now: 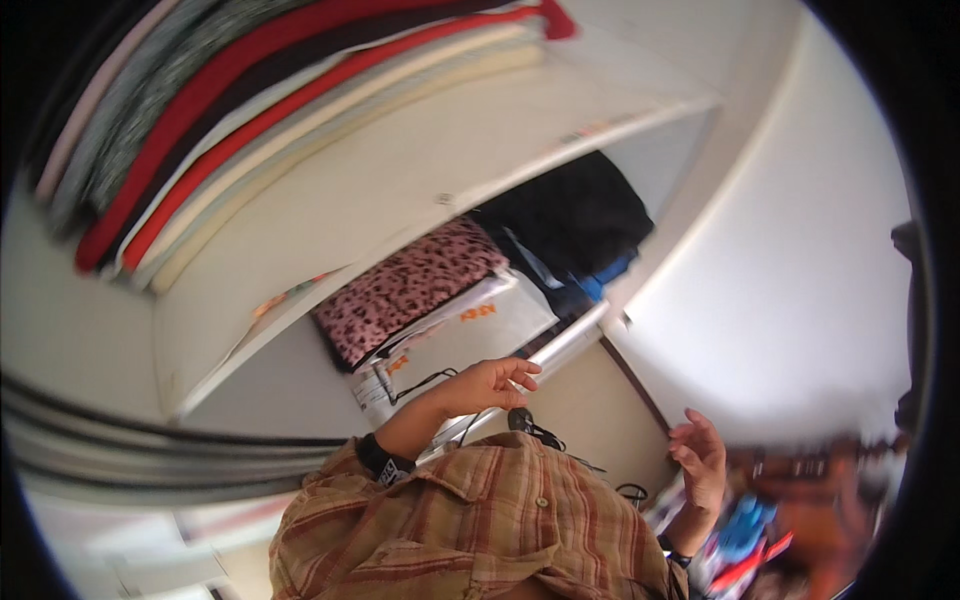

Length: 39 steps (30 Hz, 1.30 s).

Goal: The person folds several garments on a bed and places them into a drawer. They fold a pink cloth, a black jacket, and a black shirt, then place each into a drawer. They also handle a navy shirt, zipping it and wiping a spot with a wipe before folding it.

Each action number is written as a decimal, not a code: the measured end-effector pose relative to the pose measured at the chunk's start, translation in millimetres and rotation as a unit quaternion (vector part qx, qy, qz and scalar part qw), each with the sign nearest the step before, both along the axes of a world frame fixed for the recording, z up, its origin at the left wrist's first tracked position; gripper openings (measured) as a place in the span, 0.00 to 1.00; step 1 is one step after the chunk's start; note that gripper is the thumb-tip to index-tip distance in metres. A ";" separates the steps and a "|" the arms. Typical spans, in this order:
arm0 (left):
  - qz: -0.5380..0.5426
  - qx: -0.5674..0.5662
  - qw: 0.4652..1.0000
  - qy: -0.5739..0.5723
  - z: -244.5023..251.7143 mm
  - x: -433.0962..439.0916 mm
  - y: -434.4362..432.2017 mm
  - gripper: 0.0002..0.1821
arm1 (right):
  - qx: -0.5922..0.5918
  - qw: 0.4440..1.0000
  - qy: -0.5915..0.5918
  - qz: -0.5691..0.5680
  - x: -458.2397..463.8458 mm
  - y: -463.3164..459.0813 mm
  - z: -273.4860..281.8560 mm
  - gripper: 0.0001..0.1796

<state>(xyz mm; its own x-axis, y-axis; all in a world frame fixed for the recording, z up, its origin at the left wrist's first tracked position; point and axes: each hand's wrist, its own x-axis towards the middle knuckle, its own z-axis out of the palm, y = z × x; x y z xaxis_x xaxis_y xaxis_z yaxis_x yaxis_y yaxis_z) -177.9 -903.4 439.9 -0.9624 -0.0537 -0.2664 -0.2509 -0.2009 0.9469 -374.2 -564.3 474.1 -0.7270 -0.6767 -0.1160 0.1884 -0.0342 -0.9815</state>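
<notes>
My left hand [491,386], a dark band at its wrist, hovers in front of the lower cupboard shelf with bent, parted fingers and nothing held. Closest to it are the shelf's pale front edge [574,334] and a thin black cable [424,384]. To the right, my right hand [699,459] is raised with its fingers spread and holds nothing. On the lower shelf a folded pink leopard-print fabric [420,289] lies over a white plastic bag [487,322] bearing orange writing. Beside them sits a black cloth bundle [577,214].
Folded cloths [300,112] in red, grey and cream are stacked on the upper shelf [360,187]. A white door panel [780,300] stands at right. Black cables and a plug [525,424] hang below the shelf. Blurred items, one a blue thing [746,525], lie at lower right.
</notes>
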 end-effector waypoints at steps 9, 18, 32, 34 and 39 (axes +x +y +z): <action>-0.237 0.068 0.962 -0.120 -72.2 -85.5 176.7 0.22 | 0.080 0.913 0.001 -0.399 178.4 196.0 -28.5 0.24; -0.454 0.062 0.868 -0.191 -103.3 -77.5 422.1 0.21 | 0.045 0.802 -0.024 -0.596 356.6 367.4 -82.1 0.23; -0.751 -0.051 0.615 -0.237 -118.5 38.0 686.5 0.20 | -0.040 0.441 -0.152 -0.884 586.2 385.6 -144.3 0.22; -0.785 -0.044 0.565 -0.250 -128.8 51.0 715.8 0.21 | -0.086 0.376 -0.169 -0.907 604.9 370.5 -156.6 0.22; -0.831 -0.072 0.470 -0.288 -154.0 78.4 780.8 0.20 | -0.234 0.156 -0.206 -0.937 643.1 315.9 -193.0 0.23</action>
<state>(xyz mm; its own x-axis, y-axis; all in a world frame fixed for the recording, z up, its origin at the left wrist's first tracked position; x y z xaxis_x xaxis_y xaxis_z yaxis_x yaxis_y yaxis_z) -99.4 -122.7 285.9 0.5234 0.5876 -0.6171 -0.1703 0.7817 0.5999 268.9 -248.3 281.2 0.3047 0.6763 -0.6706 -0.5398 -0.4575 -0.7066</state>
